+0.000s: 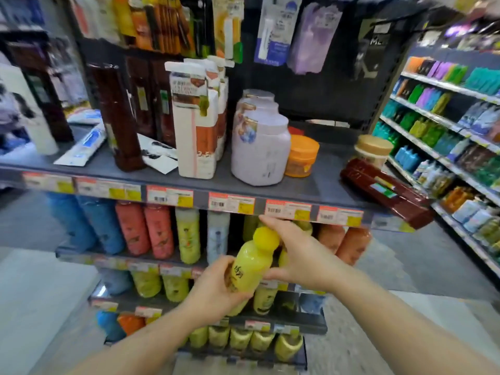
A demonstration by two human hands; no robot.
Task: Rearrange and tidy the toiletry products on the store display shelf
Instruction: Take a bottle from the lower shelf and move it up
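Item: yellow bottle (250, 266), tilted, held before the second shelf. Our left hand (216, 289) has its grip curled round the base; our right hand (295, 255) pinches the neck under the cap. Top shelf (311, 190) above: lilac jar (261, 151), orange tub (301, 156), brown box (387, 193) overhanging the right end.

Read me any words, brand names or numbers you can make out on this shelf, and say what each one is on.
"2.5": seemingly, low on the front tall white and brown carton; blurred, so uncertain.
Dark characters on the yellow plastic bottle held in both hands: too blurred to read.
Red and yellow price tags along the grey shelf edge: barcodes show, print too small.
Everything else: blurred.
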